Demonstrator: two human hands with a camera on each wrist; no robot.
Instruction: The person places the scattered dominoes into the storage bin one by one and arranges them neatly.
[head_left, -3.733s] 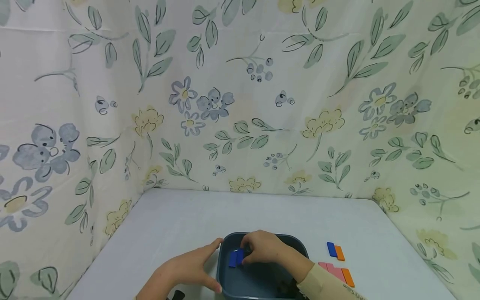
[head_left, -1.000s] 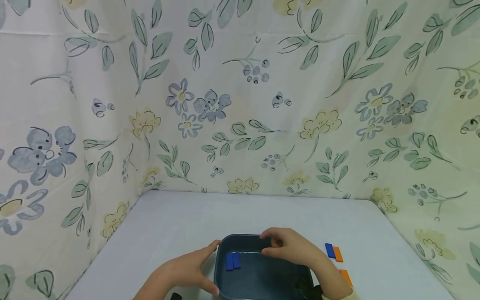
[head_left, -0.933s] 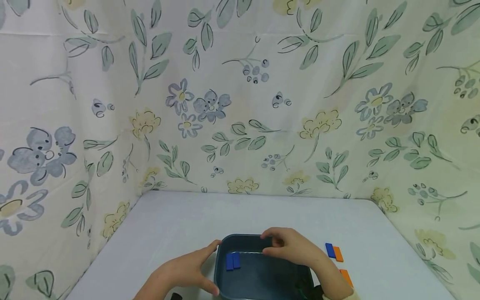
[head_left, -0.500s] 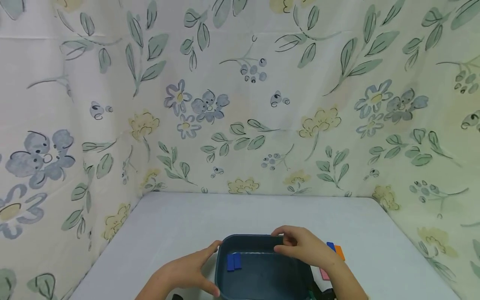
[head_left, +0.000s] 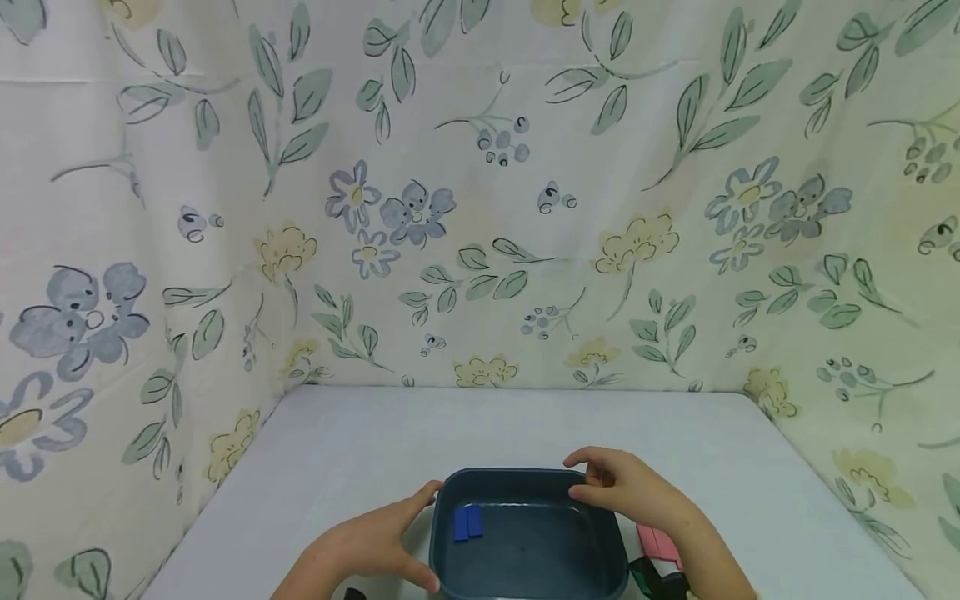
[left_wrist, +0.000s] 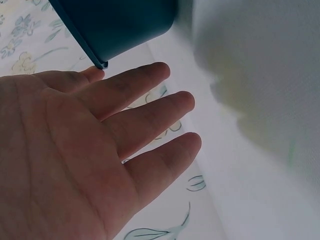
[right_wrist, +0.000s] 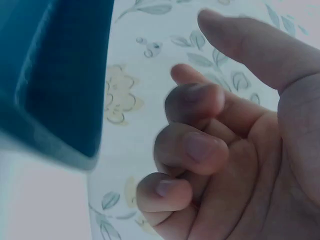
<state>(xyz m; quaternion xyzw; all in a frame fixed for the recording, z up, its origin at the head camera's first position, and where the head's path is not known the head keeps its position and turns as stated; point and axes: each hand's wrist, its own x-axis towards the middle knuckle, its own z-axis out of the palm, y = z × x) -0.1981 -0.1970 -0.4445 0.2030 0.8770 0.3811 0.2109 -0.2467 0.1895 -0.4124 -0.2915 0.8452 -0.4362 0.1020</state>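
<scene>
A dark blue-grey rectangular bin (head_left: 525, 554) stands on the white table. Two small blue tiles (head_left: 468, 523) lie side by side on its floor, near the left wall. My left hand (head_left: 375, 537) is at the bin's left side, fingers spread, with the index fingertip and thumb at the rim. In the left wrist view its palm and straight fingers (left_wrist: 150, 120) show nothing held. My right hand (head_left: 626, 483) hovers over the bin's far right corner, fingers loosely bent and thumb apart. Nothing is in its grasp in the right wrist view, where the bin wall (right_wrist: 65, 85) is beside it.
Pink tiles (head_left: 658, 543) lie right of the bin, partly covered by my right forearm. A black object (head_left: 660, 579) is below them at the right wrist. Another dark object (head_left: 355, 593) shows at the bottom edge by my left wrist. Floral cloth (head_left: 480, 208) hangs behind the table.
My right hand has left the blue tile it held inside the bin and moved right to the far right corner. Its arm now hides the orange tiles and outer blue tile. My left hand stays.
</scene>
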